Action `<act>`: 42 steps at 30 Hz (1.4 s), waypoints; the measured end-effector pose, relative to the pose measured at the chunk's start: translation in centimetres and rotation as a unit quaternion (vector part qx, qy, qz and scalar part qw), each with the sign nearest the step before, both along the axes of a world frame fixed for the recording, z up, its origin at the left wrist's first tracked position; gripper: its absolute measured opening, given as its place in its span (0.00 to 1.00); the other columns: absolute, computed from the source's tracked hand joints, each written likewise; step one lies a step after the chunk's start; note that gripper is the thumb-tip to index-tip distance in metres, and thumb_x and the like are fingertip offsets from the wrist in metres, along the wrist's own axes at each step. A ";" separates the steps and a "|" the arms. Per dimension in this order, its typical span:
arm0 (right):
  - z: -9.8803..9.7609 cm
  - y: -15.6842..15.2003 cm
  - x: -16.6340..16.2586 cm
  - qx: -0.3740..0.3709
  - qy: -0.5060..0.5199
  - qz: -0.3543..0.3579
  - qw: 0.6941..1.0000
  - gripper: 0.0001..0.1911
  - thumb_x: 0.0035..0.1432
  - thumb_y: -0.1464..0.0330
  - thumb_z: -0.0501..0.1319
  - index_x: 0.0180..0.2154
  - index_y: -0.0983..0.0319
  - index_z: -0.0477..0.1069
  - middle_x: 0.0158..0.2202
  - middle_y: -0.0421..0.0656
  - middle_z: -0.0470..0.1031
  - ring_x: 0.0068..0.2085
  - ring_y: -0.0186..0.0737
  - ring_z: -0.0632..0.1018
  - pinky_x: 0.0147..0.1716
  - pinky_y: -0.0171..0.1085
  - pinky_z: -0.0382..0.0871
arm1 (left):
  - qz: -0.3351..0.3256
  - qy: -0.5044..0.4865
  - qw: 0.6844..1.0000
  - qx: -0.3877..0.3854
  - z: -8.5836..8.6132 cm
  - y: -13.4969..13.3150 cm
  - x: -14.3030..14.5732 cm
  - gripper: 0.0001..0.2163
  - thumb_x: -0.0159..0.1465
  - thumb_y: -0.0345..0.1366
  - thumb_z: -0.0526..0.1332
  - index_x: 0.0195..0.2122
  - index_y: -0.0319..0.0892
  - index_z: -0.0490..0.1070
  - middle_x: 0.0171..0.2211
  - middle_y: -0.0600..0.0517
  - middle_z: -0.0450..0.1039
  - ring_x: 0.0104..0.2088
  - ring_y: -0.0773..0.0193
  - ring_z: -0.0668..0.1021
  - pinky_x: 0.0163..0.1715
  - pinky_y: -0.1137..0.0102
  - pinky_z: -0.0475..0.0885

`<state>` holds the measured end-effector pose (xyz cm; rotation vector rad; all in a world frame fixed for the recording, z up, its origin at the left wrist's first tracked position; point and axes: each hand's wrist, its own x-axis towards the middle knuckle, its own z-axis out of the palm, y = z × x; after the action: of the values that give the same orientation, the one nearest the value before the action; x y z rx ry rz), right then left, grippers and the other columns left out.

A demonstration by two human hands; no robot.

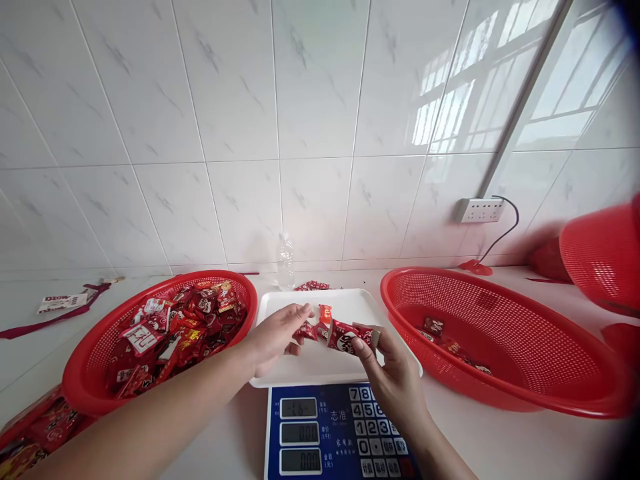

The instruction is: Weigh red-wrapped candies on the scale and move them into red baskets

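Observation:
A white tray [345, 303] sits on a blue electronic scale [330, 433] in front of me. My left hand [277, 337] reaches over the tray, its fingers pinched on small red candy packets [310, 330]. My right hand [390, 370] grips a longer red wrapped candy [350, 337] by its right end, just above the tray. A small red packet [325, 313] lies on the tray between the hands. The left red basket [100, 347] is heaped with red wrapped candies [180, 327]. The right red basket [525, 393] holds only a few packets [434, 327].
A clear plastic bottle [285, 261] stands against the tiled wall behind the tray. A white power strip [479, 210] with a black cable hangs on the wall at right. Another red basket [603, 257] is at the far right. Loose wrappers [63, 303] lie at far left.

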<state>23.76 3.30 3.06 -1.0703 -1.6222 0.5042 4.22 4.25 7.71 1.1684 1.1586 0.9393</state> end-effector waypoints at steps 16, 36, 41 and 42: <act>-0.2 0.7 0.9 -0.016 -0.031 -0.090 0.995 0.18 0.58 0.51 0.55 0.30 0.59 0.69 0.33 0.42 0.78 0.34 0.41 0.77 0.31 0.35 0.69 | -0.071 0.408 0.874 0.252 -2.7 1.5 -1.0 0.09 0.58 0.30 0.58 0.39 0.44 0.72 0.41 0.48 0.69 0.45 0.54 0.72 0.46 0.63 0.68; -1.5 2.0 1.6 0.127 -0.262 -0.134 0.947 0.15 0.64 0.59 0.50 0.41 0.59 0.72 0.39 0.46 0.78 0.38 0.45 0.79 0.35 0.41 0.72 | -0.145 0.437 0.816 0.350 -3.7 3.3 1.0 0.15 0.63 0.36 0.59 0.51 0.41 0.69 0.59 0.40 0.62 0.62 0.49 0.61 0.60 0.54 0.57; -2.7 2.5 1.6 0.135 -0.346 -0.085 0.925 0.15 0.65 0.61 0.49 0.45 0.58 0.70 0.39 0.45 0.80 0.39 0.44 0.80 0.45 0.48 0.70 | -0.150 0.407 0.840 0.326 -3.1 3.4 -0.8 0.18 0.62 0.39 0.58 0.53 0.44 0.65 0.60 0.44 0.61 0.62 0.55 0.62 0.60 0.59 0.58; -2.9 2.5 1.7 0.141 -0.354 -0.081 0.921 0.16 0.65 0.62 0.49 0.47 0.57 0.70 0.41 0.45 0.80 0.42 0.45 0.80 0.48 0.51 0.69 | -0.139 0.407 0.842 0.326 -2.7 3.4 -1.5 0.18 0.62 0.40 0.58 0.53 0.44 0.65 0.60 0.44 0.61 0.62 0.54 0.62 0.60 0.59 0.58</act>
<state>25.42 5.85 0.12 -1.2227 -2.1180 -0.2692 2.69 7.63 5.01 2.3844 1.2837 0.6073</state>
